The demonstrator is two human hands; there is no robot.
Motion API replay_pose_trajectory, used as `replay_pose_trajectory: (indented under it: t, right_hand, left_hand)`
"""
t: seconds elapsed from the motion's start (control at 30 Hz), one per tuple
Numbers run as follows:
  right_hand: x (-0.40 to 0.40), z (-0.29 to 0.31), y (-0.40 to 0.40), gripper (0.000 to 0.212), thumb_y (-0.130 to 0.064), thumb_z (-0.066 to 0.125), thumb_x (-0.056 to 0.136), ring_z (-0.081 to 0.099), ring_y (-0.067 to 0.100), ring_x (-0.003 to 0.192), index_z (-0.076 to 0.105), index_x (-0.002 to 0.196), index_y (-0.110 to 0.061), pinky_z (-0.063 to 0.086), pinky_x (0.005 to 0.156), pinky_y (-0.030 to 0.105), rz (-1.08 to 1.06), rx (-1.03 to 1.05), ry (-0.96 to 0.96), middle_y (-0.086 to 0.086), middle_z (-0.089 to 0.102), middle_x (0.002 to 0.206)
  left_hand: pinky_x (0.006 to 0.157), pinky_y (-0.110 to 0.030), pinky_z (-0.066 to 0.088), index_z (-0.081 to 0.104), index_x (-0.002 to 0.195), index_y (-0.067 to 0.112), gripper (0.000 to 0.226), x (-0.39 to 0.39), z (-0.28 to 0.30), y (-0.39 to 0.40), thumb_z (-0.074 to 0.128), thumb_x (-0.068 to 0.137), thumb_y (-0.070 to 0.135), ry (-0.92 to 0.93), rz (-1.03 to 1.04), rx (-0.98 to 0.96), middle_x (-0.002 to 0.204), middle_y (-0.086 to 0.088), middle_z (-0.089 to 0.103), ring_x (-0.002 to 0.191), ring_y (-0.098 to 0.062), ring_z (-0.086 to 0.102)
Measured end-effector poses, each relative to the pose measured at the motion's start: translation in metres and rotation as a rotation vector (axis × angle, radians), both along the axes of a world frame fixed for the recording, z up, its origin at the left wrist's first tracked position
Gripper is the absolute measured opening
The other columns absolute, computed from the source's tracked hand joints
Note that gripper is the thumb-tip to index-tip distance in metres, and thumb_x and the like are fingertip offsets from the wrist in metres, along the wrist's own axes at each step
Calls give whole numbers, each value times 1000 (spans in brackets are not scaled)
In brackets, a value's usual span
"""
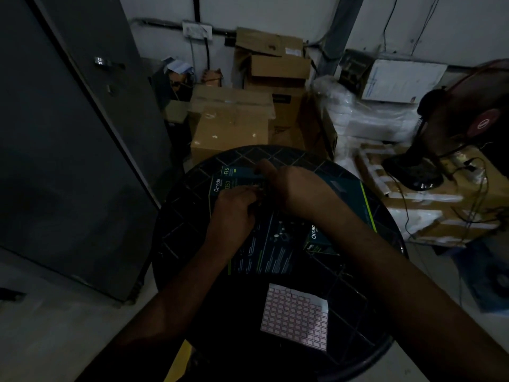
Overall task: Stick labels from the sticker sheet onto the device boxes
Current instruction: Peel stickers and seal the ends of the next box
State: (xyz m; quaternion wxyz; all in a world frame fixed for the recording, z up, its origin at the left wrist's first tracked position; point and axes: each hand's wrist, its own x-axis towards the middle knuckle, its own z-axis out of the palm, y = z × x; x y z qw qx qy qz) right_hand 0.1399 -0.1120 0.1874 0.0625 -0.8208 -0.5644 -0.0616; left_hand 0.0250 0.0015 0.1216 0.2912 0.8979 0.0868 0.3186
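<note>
Left hand (234, 208) and right hand (289, 186) were pinched together on the dark teal cardboard device box (275, 244), presumably pressing a label; label itself not discernible. Pink-gridded sticker sheet (296, 315) lay nearer the body.

A large dark box (278, 244) printed with "Omada" and green edge stripes lies flat on the round black table, its far end under the hands. A smaller dark box (316, 239), also marked "Omada", sits on its right part, mostly hidden by the right forearm. Nearer the viewer, apart from both, the sticker sheet (296, 315) lies flat and slightly turned: white, with a grid of small pink-bordered labels.
</note>
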Motion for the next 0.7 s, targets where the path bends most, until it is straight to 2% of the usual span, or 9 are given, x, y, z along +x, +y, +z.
replay_pose_trajectory:
  t: [0.1,0.17,0.23,0.27,0.37,0.47,0.57,0.63,0.7]
  right_hand:
    - [5,-5,-4,62,-25,66,88,63,33,71,34,141,-24,50,55,38,0,72,46,10,65,85]
    - [10,-8,-9,70,-25,74,82,67,34,81,32,138,-26,55,61,41,-30,97,70,10,70,94]
    - [14,-11,-16,75,-28,82,77,69,29,87,35,135,-25,56,67,36,-66,137,140,6,72,97]
    - [15,-12,-21,75,-30,85,75,69,24,87,38,133,-25,54,68,31,-89,168,194,4,73,99]
    - [14,-25,-36,57,-29,90,72,66,9,83,54,117,-21,50,70,23,-136,344,363,-5,71,98]
    - [8,-45,-46,24,-15,86,75,65,7,96,72,94,-16,52,86,23,-60,489,359,1,71,104]
    - [0,-59,-44,19,-9,82,76,62,12,110,76,92,-17,47,94,19,-57,508,357,4,67,117]
    - [-2,-61,-40,18,-8,81,77,62,15,111,76,93,-16,48,93,22,-69,537,354,5,64,117]
    - [-2,-60,-38,18,-7,81,78,61,15,108,76,93,-14,50,89,21,-76,568,344,6,62,115]
  left_hand:
    - [92,6,26,76,94,6,40,0,-1,-1,65,65,-19,-20,1,7,96,-7,76,93,-15,64]
    - [91,2,34,76,93,8,38,1,-2,1,64,68,-18,-23,-17,-10,95,-6,76,92,-12,64]
    - [89,-5,43,76,89,9,31,2,-3,1,67,72,-15,-36,-24,-17,93,-5,76,89,-12,66]
    - [89,-4,42,76,88,9,28,2,-3,1,69,73,-13,-48,-23,-16,92,-5,76,89,-11,66]
    - [94,2,32,77,91,6,25,2,-6,-1,72,74,-12,-64,-16,-10,94,-7,76,91,-12,66]
    - [97,-3,33,77,92,7,24,1,-11,0,73,75,-9,-52,3,0,97,-6,76,94,-16,69]
    - [98,-4,33,77,92,7,24,2,-12,-1,74,74,-9,-51,8,11,98,-7,76,95,-18,70]
    - [98,-5,35,77,93,8,25,2,-12,-1,74,74,-8,-51,-2,8,98,-6,76,95,-18,70]
    - [96,-13,42,77,93,8,25,1,-13,0,73,75,-8,-52,-15,-1,98,-6,76,96,-18,71]
